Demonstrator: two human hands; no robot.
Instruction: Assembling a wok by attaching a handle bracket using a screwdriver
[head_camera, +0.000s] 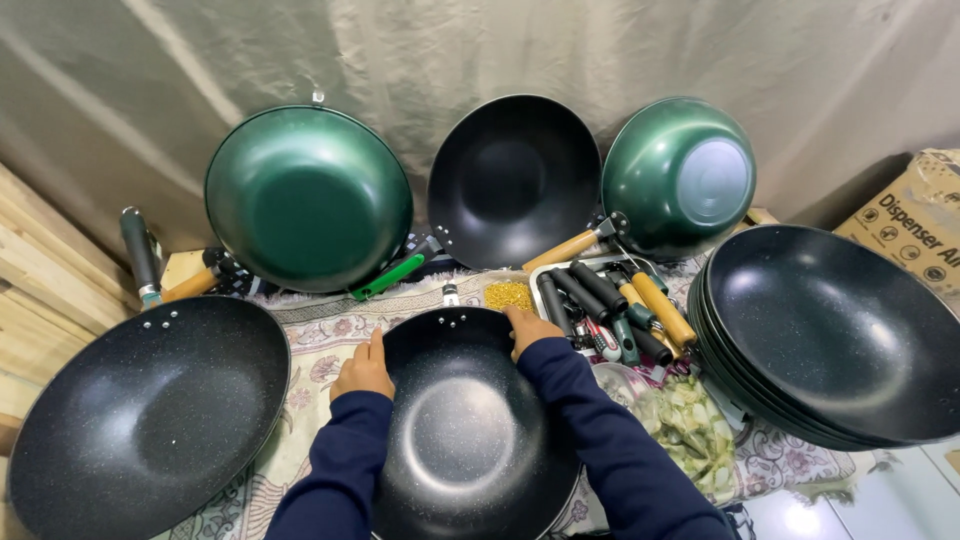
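A person is steadying a black speckled wok (470, 420) on a patterned cloth (320, 335), gripping its far rim from both sides. The left hand (363, 370) is resting curled on the left edge of the rim, fingers closed over it; the right hand (530, 328) is clasping the rim near the rivets, fingers folded inward. The wok is sitting bowl-up directly in front of the person and is carrying no handle (only a short metal stub (451, 294) is showing at its far edge), so the fitting of a handle appears not yet done.

Just beyond the right hand, a tray (540, 275) is holding loose handles (610, 305), some black, some wooden, beside a small heap of yellow screws (508, 295). A bag of pale plastic pieces (690, 425) is lying near the right sleeve.

Leaning against the draped backdrop, three woks are already wearing handles: a green one (308, 198), a black one (515, 180) and a second green one (678, 177). A stack of bare black woks (830, 335) is waiting on the right, and another bare speckled wok (150, 415) is lying on the left, suggesting much of the batch is remaining.
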